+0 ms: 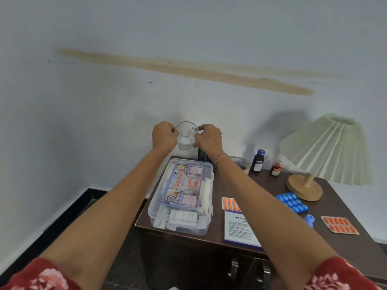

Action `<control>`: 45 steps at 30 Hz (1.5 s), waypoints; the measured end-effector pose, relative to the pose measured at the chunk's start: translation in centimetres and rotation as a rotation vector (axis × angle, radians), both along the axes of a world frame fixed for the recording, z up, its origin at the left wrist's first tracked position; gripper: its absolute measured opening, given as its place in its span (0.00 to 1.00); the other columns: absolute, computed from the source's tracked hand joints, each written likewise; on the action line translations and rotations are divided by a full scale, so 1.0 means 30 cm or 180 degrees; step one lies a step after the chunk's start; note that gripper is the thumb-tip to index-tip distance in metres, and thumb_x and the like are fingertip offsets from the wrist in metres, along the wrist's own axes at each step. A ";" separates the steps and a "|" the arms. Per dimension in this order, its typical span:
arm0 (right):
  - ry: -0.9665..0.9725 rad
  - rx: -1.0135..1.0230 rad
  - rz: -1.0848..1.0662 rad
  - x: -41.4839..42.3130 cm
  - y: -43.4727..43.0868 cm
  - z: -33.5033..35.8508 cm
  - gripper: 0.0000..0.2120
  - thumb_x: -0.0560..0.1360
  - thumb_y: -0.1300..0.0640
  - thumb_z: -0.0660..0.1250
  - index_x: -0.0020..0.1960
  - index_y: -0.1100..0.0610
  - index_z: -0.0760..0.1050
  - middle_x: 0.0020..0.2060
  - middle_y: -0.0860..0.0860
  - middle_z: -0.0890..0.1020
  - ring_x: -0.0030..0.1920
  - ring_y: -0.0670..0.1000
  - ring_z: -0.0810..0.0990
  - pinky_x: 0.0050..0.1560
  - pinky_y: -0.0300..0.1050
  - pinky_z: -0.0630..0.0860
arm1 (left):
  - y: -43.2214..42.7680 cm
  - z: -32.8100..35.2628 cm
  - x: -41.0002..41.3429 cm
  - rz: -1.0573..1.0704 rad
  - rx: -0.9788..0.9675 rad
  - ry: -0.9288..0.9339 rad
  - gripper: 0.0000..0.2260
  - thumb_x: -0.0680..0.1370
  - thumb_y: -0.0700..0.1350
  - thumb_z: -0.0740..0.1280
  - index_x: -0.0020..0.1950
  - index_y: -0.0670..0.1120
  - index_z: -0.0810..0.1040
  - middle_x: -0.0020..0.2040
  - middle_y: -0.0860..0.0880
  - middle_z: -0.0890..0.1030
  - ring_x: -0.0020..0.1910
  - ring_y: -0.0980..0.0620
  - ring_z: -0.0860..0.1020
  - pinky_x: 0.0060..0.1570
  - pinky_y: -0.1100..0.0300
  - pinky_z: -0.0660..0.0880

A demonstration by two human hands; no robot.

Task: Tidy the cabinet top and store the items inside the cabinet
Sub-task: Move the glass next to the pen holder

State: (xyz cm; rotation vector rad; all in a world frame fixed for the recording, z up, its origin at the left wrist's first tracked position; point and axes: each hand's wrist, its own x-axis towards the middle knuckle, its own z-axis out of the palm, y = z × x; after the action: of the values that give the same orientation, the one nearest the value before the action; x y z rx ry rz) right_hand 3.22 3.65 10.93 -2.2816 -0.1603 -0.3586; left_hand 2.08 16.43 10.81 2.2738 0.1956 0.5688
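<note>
A white leaflet [238, 229] is lying on the dark cabinet [339, 206], just right of a clear first-aid box [181, 195]. Past the box's far end, the left hand [164, 136] and right hand [209, 138] are holding a clear glass [185, 137] in the air, their fingers [170, 127] pinching its sides. The glass is standing nearly upright, its mouth pointing up.

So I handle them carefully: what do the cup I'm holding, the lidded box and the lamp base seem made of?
The cup looks like clear glass, though possibly plastic: fully see-through, bright glints. The box is transparent, slightly cloudy plastic; contents show through. The lamp base seems matte pale wood or cork.
</note>
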 end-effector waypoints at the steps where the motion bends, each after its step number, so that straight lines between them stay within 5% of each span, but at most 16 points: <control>1: 0.0052 -0.0012 0.0037 0.014 0.006 -0.010 0.15 0.74 0.63 0.64 0.59 0.65 0.78 0.49 0.62 0.84 0.51 0.57 0.83 0.45 0.39 0.74 | 0.006 -0.013 0.017 0.0026 -0.0011 0.0037 0.13 0.77 0.36 0.63 0.32 0.38 0.72 0.34 0.36 0.76 0.43 0.37 0.82 0.39 0.52 0.75; 9: 0.0408 -0.0130 0.0078 0.104 0.029 -0.112 0.08 0.73 0.66 0.63 0.41 0.69 0.78 0.41 0.64 0.84 0.37 0.52 0.78 0.21 0.29 0.65 | 0.019 -0.117 0.121 0.0146 -0.0230 0.0270 0.11 0.78 0.38 0.64 0.43 0.32 0.81 0.43 0.33 0.82 0.43 0.38 0.83 0.46 0.50 0.78; 14: 0.0462 -0.0230 0.0015 0.149 0.031 -0.161 0.10 0.75 0.62 0.63 0.43 0.68 0.79 0.45 0.64 0.84 0.41 0.54 0.78 0.34 0.39 0.70 | 0.018 -0.159 0.169 0.0181 -0.0386 0.0399 0.10 0.77 0.38 0.65 0.46 0.32 0.82 0.45 0.34 0.83 0.44 0.38 0.82 0.50 0.46 0.79; 17: 0.0456 -0.0229 0.0025 0.172 0.032 -0.168 0.12 0.75 0.61 0.63 0.48 0.69 0.80 0.46 0.63 0.84 0.42 0.53 0.78 0.33 0.37 0.69 | 0.021 -0.162 0.191 0.0219 -0.0415 0.0431 0.09 0.77 0.38 0.66 0.46 0.33 0.82 0.45 0.35 0.83 0.44 0.39 0.83 0.50 0.46 0.79; 21: 0.0247 -0.0219 0.0036 0.168 0.042 -0.169 0.13 0.78 0.58 0.63 0.56 0.67 0.76 0.50 0.62 0.83 0.53 0.57 0.81 0.52 0.45 0.75 | 0.030 -0.158 0.207 0.0268 -0.0489 0.0476 0.08 0.76 0.39 0.66 0.45 0.35 0.83 0.39 0.39 0.83 0.42 0.42 0.83 0.50 0.50 0.80; 25: -0.0228 -0.0834 0.0108 0.137 0.067 -0.194 0.13 0.80 0.58 0.59 0.62 0.63 0.69 0.52 0.61 0.81 0.53 0.59 0.80 0.48 0.48 0.75 | 0.037 -0.162 0.219 0.0268 -0.0495 0.0488 0.07 0.76 0.39 0.66 0.40 0.39 0.82 0.36 0.40 0.82 0.42 0.42 0.84 0.50 0.51 0.80; 30: -0.0468 -0.1457 0.0254 0.121 0.056 -0.225 0.13 0.77 0.67 0.59 0.61 0.65 0.72 0.60 0.60 0.73 0.55 0.58 0.77 0.55 0.45 0.74 | 0.035 -0.170 0.242 0.0319 -0.0611 0.0471 0.09 0.76 0.41 0.67 0.43 0.37 0.84 0.30 0.46 0.79 0.40 0.45 0.84 0.50 0.54 0.80; 35: -0.0732 -0.1806 0.0427 0.112 0.055 -0.235 0.17 0.74 0.71 0.62 0.62 0.65 0.71 0.64 0.60 0.67 0.60 0.57 0.71 0.62 0.45 0.72 | 0.036 -0.180 0.253 0.0236 -0.0876 0.0341 0.08 0.76 0.39 0.67 0.50 0.36 0.83 0.44 0.37 0.84 0.44 0.41 0.83 0.52 0.49 0.79; 45: -0.0641 -0.2005 0.0567 0.112 0.053 -0.250 0.27 0.73 0.73 0.60 0.71 0.67 0.59 0.67 0.61 0.64 0.63 0.57 0.69 0.65 0.45 0.69 | 0.039 -0.189 0.254 0.0074 -0.0703 0.0351 0.11 0.78 0.40 0.65 0.54 0.35 0.81 0.50 0.37 0.83 0.49 0.40 0.82 0.54 0.48 0.78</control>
State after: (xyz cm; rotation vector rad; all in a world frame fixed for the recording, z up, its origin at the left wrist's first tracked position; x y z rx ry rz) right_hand 6.58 5.22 3.43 -2.8127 -0.6542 -0.4952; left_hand 9.69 17.61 5.16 2.0913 0.3236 0.4123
